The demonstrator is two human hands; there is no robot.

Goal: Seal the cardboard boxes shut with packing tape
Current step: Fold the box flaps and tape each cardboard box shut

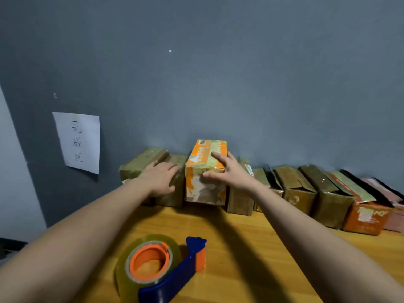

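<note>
We see both bare arms stretched forward over the yellow wooden tabletop. Right hand grips the tall orange-and-white cardboard box wrapped in clear tape: fingers lie across its top, thumb hooks the near upper edge of its front face. Left hand lies flat, palm down, fingers straight and relaxed, on the low brown taped cardboard box just left of the orange one, thumb toward us. Beyond the left hand sits another brown taped box against the grey wall. To the right of the right hand runs a row of brown and orange cardboard boxes with loose flaps. Between the forearms, near us, lies the blue-and-orange tape dispenser with a clear tape roll, touched by neither hand. Left of the left hand a white paper sheet with handwritten characters hangs on the wall.
</note>
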